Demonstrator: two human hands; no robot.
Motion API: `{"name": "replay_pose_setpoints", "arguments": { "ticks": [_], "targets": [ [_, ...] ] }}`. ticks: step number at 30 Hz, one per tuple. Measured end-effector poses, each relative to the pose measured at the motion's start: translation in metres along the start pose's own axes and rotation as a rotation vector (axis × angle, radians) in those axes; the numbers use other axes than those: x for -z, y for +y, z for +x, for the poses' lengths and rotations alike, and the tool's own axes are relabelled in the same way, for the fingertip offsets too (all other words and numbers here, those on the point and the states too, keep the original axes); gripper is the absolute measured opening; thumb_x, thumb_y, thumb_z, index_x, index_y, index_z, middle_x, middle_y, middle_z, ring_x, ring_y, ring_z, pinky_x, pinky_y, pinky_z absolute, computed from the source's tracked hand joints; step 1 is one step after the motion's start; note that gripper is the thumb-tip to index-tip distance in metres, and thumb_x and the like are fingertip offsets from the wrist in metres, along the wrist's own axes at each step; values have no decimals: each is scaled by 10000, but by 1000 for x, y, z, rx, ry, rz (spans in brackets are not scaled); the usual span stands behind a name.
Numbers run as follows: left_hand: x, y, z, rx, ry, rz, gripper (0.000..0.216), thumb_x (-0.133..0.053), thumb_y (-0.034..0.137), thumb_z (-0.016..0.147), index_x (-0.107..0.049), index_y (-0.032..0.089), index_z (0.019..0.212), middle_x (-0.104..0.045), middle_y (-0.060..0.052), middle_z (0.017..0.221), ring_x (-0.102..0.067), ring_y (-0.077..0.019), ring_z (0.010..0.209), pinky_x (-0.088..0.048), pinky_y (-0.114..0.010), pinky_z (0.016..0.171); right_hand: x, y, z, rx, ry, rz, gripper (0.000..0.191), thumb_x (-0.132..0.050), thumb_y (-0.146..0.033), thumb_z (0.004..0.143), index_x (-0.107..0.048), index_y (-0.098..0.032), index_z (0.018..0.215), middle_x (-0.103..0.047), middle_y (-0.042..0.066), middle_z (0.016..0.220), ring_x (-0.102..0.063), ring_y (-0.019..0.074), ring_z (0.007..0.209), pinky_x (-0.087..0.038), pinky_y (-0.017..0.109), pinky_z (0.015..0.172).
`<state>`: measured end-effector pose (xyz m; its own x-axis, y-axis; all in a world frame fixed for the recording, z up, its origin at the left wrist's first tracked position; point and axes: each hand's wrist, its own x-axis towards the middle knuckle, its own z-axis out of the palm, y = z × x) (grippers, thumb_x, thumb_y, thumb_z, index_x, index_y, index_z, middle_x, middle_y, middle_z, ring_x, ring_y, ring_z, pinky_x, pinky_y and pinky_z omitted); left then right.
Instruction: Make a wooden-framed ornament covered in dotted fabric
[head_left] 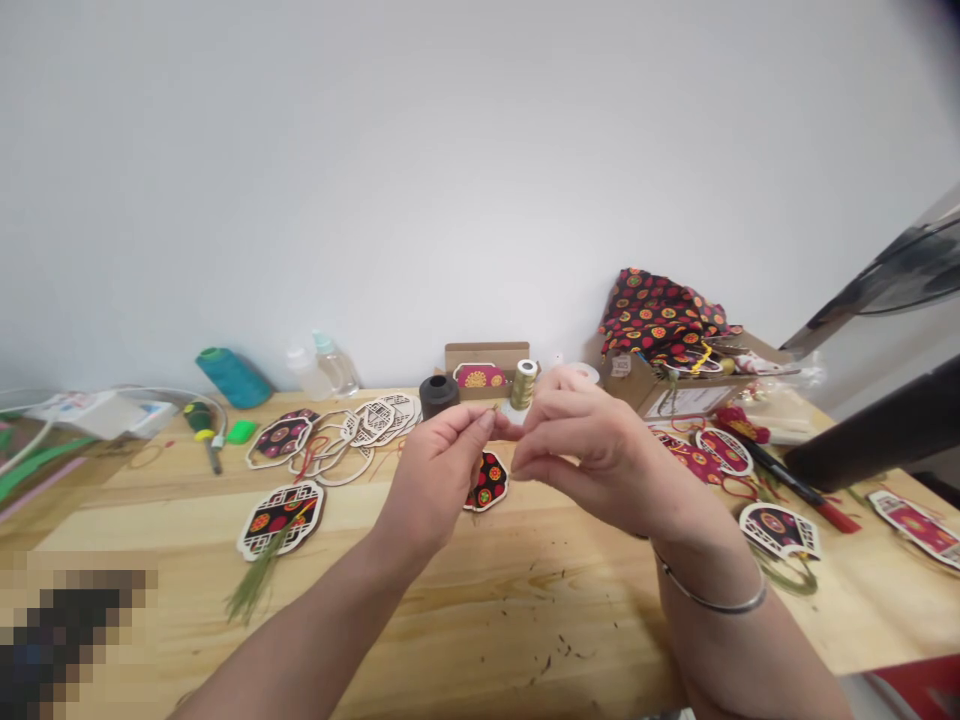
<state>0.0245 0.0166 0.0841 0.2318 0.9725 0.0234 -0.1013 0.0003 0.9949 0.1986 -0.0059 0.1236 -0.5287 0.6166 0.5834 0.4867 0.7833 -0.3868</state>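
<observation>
My left hand (pixel 439 470) and my right hand (pixel 592 445) meet above the wooden table (pixel 480 610), both pinched at the fingertips around something thin, perhaps a thread, too small to name. Just below and behind them lies a small black fabric ornament with red and yellow dots (pixel 487 482). A gold thread spool (pixel 523 385) and a black spool (pixel 439 395) stand right behind the hands. My right wrist wears a silver bangle (pixel 712 598).
Wooden cut-out frames and fabric ornaments (pixel 330 435) lie at left, one with a green tassel (pixel 277 520). A teal thread cone (pixel 232 378), bottles (pixel 322 368), a cardboard box with patterned fabric (pixel 667 330) and more ornaments (pixel 780 530) fill the back and right.
</observation>
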Motion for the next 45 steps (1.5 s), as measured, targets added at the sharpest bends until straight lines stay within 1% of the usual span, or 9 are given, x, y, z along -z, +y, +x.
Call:
{"name": "replay_pose_setpoints", "arguments": {
  "ticks": [2,5,8,12,25,34,37,40,45],
  "targets": [
    [-1,0,0,8,-10,-8,245,-649,411,845,-668,175,783,-373,71,471,-270,-70,452,-207,-206,434,0,1,0,23,-28,38,162,-643,-132,881,-691,-209,748,-582,-3,735,-502,155,830,-427,319,773],
    [-3,1,-3,13,-72,-46,245,-658,403,844,-656,175,755,-390,68,486,-276,-66,456,-208,-200,430,-4,7,2,6,81,28,151,-667,-136,865,-692,-209,735,-554,-11,698,-499,152,799,-419,318,758],
    [-4,1,-5,4,-114,-53,231,-634,391,867,-674,173,799,-490,42,538,-292,-66,466,-232,-202,434,-8,14,4,-59,157,-5,164,-666,-154,864,-692,-215,715,-533,-18,654,-490,148,751,-416,324,749],
    [-3,-1,-6,28,-131,-52,236,-605,377,886,-673,164,811,-607,-2,617,-312,-60,460,-244,-204,433,-10,19,6,-97,165,-1,156,-668,-165,855,-685,-211,708,-550,-17,648,-495,148,735,-410,321,748],
    [-2,-2,-4,49,-106,-13,188,-588,335,898,-671,170,866,-551,38,562,-353,-57,471,-245,-189,442,-11,16,6,-190,145,-38,149,-647,-181,868,-669,-186,720,-557,-14,654,-480,146,747,-375,296,730],
    [-2,-3,-7,-23,-97,34,242,-570,346,917,-625,169,762,-474,53,546,-366,-58,497,-255,-191,455,-11,18,7,-275,180,64,102,-708,-158,809,-679,-189,716,-565,-30,657,-509,132,731,-393,287,724],
    [-2,-4,-8,-47,-82,51,256,-560,355,923,-606,172,750,-458,56,553,-366,-58,504,-257,-191,456,-11,20,8,-308,201,95,53,-744,-167,784,-695,-180,767,-605,-27,688,-539,126,733,-412,280,720],
    [-1,-6,-8,-64,-82,60,285,-559,362,923,-575,170,713,-448,57,548,-360,-57,500,-259,-195,457,-11,23,9,-314,199,129,108,-770,-177,770,-715,-173,862,-663,-12,743,-577,136,773,-435,290,753],
    [-1,-6,-6,-77,-83,92,287,-550,359,927,-561,172,709,-448,54,554,-358,-62,509,-266,-203,468,-12,27,8,-291,152,212,137,-729,-172,818,-739,-202,952,-708,-7,787,-601,138,789,-458,300,770]
  ]
}}
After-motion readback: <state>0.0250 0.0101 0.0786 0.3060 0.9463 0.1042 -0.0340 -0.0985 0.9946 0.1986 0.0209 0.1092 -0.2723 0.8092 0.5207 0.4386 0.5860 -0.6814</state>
